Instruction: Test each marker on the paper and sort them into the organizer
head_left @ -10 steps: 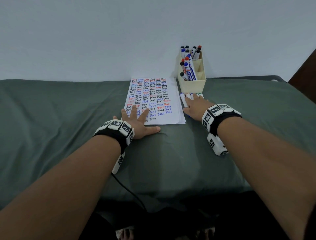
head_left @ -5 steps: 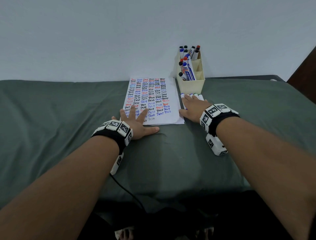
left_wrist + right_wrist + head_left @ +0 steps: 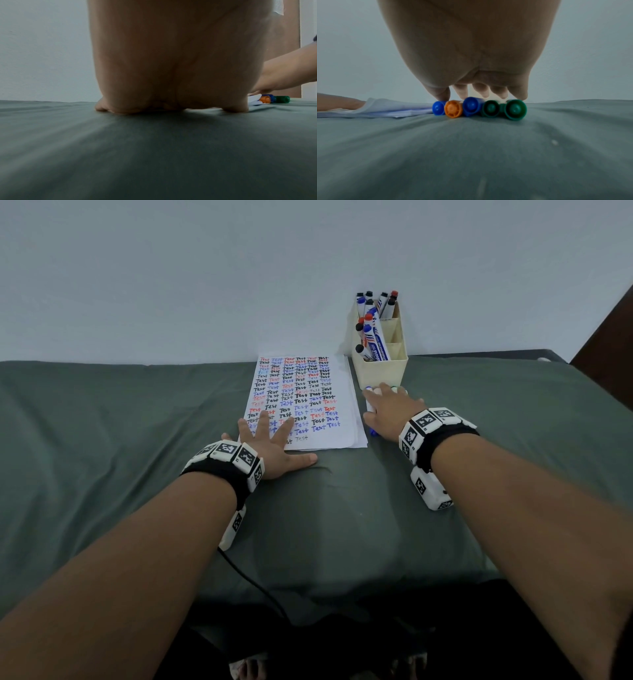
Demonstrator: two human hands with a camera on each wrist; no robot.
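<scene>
A white paper (image 3: 308,392) covered with rows of "Test" in black, red and blue lies on the grey-green cloth. My left hand (image 3: 274,440) lies flat on its near left corner with the fingers spread. Right of the paper several markers lie side by side: blue (image 3: 438,108), orange (image 3: 453,108) and green (image 3: 515,109) end caps face the right wrist camera. My right hand (image 3: 380,405) rests on top of them, fingertips (image 3: 501,93) touching their barrels and the thumb on the leftmost blue one. Behind them stands the cream organizer (image 3: 382,371) with several markers (image 3: 375,337) upright in it.
The grey-green cloth (image 3: 137,457) covers the whole surface up to a pale wall (image 3: 239,268) at the back. The organizer stands against that wall. A dark wooden edge (image 3: 609,330) shows at the far right. A black cable (image 3: 253,580) trails from my left wrist.
My right hand has shifted slightly towards the paper over the row of markers. My left hand stays flat on the paper's corner.
</scene>
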